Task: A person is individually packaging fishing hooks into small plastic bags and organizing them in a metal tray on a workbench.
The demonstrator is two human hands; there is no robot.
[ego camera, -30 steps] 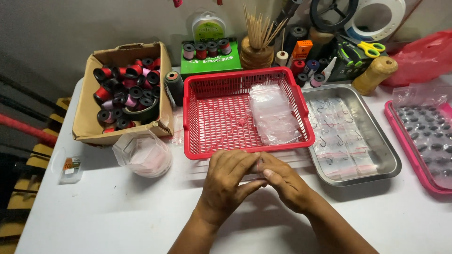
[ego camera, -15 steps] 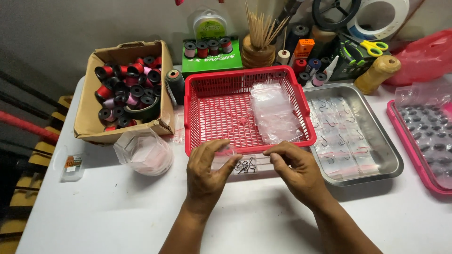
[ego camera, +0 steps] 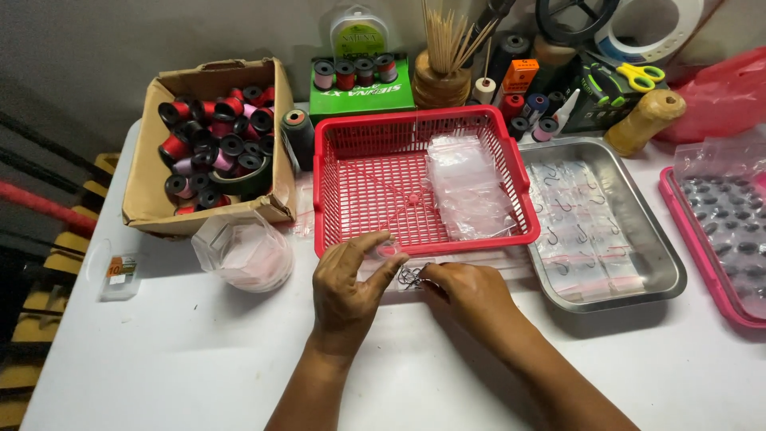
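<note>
On the white table, nearest the camera, both hands work just in front of the red basket. The left hand has thumb and forefinger pinched together on a small clear bag, held at the basket's near rim. The right hand rests on the table with its fingers closed around a small cluster of metal hooks, which lies between the two hands, touching the right fingertips.

To do this well, I judge the bag's mouth should be kept spread by the pinching fingers and tilted toward the hooks; the hooks look tangled, so they are best teased apart one at a time by the shank, clear of the points, rather than pushed in as a clump that could snag the thin plastic.

Left of the hands lies a crumpled clear bag with something pale pink inside. Inside the basket is a stack of empty clear bags. To the right, a steel tray holds bagged hooks. Farther left, a cardboard box is full of thread spools. At the back stand a pot of wooden sticks, more spools and yellow scissors.
</note>
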